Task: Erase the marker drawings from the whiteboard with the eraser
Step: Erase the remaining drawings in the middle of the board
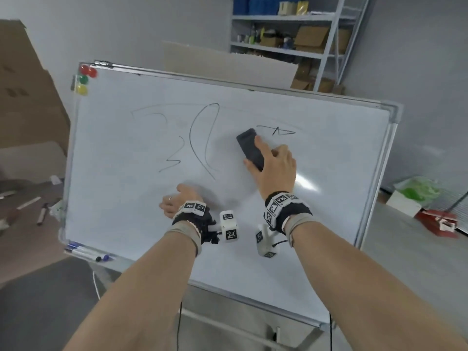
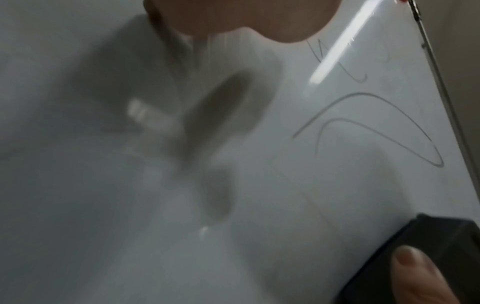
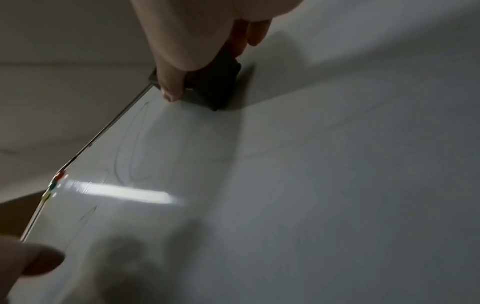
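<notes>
The right hand (image 1: 274, 168) has its fingers clamped on 1 black eraser (image 1: 249, 148), pressed flat on the whiteboard (image 1: 253, 249) right of its centre. Drawings remain: 1 tall loop (image 1: 202, 138) and a zigzag left of the eraser, 1 small arrow (image 1: 281, 131) just right. The left hand (image 1: 178, 201) rests on the whiteboard below the loop, fingers curled, holding nothing. 3 magnets (image 1: 84, 79) sit in the whiteboard's top-left corner. Bare surface spans its lower half.

Right hand (image 3: 197, 39) at top gripping dark eraser (image 3: 213, 86) flat on whiteboard (image 3: 337, 185), thumb along its left side, faint looped marker lines (image 3: 130, 148) to the left, red, green and yellow magnets (image 3: 55, 185) at left edge, another fingertip (image 3: 28, 263) bottom left.
</notes>
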Demonstrator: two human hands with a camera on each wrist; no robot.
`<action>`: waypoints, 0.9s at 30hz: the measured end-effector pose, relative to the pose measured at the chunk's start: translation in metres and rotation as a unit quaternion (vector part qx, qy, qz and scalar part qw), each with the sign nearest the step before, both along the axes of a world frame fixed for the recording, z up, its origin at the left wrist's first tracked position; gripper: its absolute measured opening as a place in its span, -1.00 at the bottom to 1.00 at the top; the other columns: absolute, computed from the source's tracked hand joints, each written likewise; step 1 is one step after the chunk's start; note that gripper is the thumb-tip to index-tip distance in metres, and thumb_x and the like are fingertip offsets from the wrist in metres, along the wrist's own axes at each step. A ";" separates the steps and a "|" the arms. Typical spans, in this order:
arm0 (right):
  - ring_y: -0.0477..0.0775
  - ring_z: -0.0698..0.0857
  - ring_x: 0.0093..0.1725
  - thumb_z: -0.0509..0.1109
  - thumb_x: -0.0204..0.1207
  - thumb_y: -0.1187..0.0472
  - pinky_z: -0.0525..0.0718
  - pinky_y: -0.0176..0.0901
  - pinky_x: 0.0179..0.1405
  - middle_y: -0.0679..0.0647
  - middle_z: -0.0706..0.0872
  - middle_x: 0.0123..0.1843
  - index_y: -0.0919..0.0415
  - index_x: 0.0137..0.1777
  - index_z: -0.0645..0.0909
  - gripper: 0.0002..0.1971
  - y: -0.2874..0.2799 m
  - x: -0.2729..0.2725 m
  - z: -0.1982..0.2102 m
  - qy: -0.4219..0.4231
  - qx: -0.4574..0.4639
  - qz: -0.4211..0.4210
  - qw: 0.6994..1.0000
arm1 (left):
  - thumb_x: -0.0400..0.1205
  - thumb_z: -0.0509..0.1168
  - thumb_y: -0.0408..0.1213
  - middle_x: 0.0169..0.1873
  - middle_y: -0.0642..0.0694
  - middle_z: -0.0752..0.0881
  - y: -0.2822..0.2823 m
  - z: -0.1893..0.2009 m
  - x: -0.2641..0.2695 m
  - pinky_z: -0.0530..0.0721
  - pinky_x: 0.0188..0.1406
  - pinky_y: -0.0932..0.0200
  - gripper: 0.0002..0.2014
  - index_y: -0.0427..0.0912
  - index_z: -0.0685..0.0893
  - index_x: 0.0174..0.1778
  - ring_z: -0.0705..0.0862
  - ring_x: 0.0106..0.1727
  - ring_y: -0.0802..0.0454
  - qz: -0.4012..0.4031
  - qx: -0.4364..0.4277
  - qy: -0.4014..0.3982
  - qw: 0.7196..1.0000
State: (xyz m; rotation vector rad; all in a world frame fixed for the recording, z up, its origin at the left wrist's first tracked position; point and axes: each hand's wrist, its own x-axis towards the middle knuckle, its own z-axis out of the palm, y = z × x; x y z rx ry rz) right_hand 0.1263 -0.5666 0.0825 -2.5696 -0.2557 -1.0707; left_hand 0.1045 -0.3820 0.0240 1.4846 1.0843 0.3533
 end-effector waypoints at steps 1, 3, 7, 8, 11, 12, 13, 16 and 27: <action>0.17 0.52 -0.09 0.44 0.48 -0.24 0.56 0.05 0.02 0.12 0.49 -0.01 -0.18 0.51 0.47 -0.40 0.007 -0.001 -0.003 0.003 -0.030 0.020 0.999 | 0.76 -0.01 -0.08 0.68 -0.37 0.18 0.006 -0.005 -0.002 0.12 0.71 -0.20 -0.39 -0.39 0.23 0.66 0.16 0.70 -0.33 -0.004 -0.002 0.005 1.000; 0.16 0.54 -0.05 0.42 0.48 -0.26 0.53 0.04 0.05 0.10 0.49 0.00 -0.21 0.52 0.46 -0.40 0.015 -0.003 -0.009 0.011 -0.079 0.043 0.996 | 0.70 0.00 0.02 0.59 -0.30 0.29 0.010 -0.007 -0.006 0.23 0.63 -0.18 -0.37 -0.33 0.29 0.60 0.29 0.61 -0.29 0.029 -0.005 0.021 0.999; 0.19 0.55 -0.03 0.35 0.53 -0.29 0.51 0.12 0.04 0.11 0.53 0.04 -0.25 0.56 0.37 -0.40 0.003 -0.007 -0.004 0.017 -0.077 -0.007 0.997 | 0.70 0.00 0.07 0.72 -0.24 0.09 -0.001 0.004 -0.011 0.02 0.68 -0.10 -0.27 -0.30 0.10 0.72 0.11 0.71 -0.19 0.050 -0.031 0.044 0.997; 0.21 0.55 -0.02 0.33 0.55 -0.28 0.52 0.13 0.03 0.14 0.54 0.06 -0.25 0.58 0.35 -0.40 -0.005 -0.006 0.001 0.013 -0.057 -0.034 0.998 | 0.71 0.00 0.07 0.75 -0.21 0.02 -0.006 0.006 -0.010 -0.03 0.70 -0.08 -0.26 -0.30 0.03 0.74 0.05 0.74 -0.17 0.055 -0.033 0.041 0.997; 0.26 0.54 0.01 0.28 0.59 -0.28 0.47 0.15 0.03 0.19 0.55 0.12 -0.23 0.61 0.31 -0.40 -0.043 -0.003 0.020 -0.005 0.007 -0.117 0.993 | 0.71 0.02 0.00 0.74 -0.19 0.04 -0.022 0.012 -0.006 0.04 0.69 -0.07 -0.29 -0.32 0.08 0.72 0.10 0.70 -0.22 0.072 -0.013 0.017 0.997; 0.26 0.54 0.02 0.27 0.59 -0.28 0.46 0.15 0.02 0.20 0.55 0.13 -0.22 0.62 0.31 -0.40 -0.057 -0.002 0.026 -0.014 0.023 -0.142 0.990 | 0.70 0.03 -0.01 0.74 -0.18 0.06 -0.026 0.014 -0.004 0.06 0.69 -0.07 -0.30 -0.32 0.10 0.71 0.11 0.70 -0.22 0.080 -0.009 0.009 0.997; 0.27 0.54 0.02 0.25 0.59 -0.30 0.44 0.14 0.01 0.20 0.55 0.13 -0.21 0.62 0.31 -0.39 -0.073 -0.001 0.032 -0.022 0.041 -0.168 0.985 | 0.69 0.05 -0.02 0.74 -0.18 0.06 -0.031 0.015 -0.002 0.04 0.70 -0.08 -0.29 -0.32 0.10 0.71 0.11 0.70 -0.22 0.087 -0.014 0.001 0.996; 0.27 0.54 0.03 0.21 0.57 -0.34 0.43 0.13 0.01 0.20 0.54 0.13 -0.18 0.61 0.32 -0.37 -0.102 0.005 0.043 -0.032 0.098 -0.229 0.968 | 0.68 0.08 -0.05 0.75 -0.18 0.07 -0.039 0.019 0.002 -0.01 0.73 -0.09 -0.28 -0.32 0.08 0.73 0.04 0.74 -0.20 0.103 -0.031 -0.022 0.994; 0.23 0.54 -0.06 0.33 0.51 -0.28 0.41 0.11 0.02 0.17 0.54 0.02 -0.18 0.54 0.43 -0.40 -0.032 0.035 0.057 -0.064 0.042 -0.128 0.989 | 0.65 0.13 0.05 0.63 -0.21 0.27 -0.008 0.020 0.012 0.14 0.61 -0.09 -0.30 -0.32 0.27 0.62 0.23 0.64 -0.23 0.153 -0.039 -0.013 0.987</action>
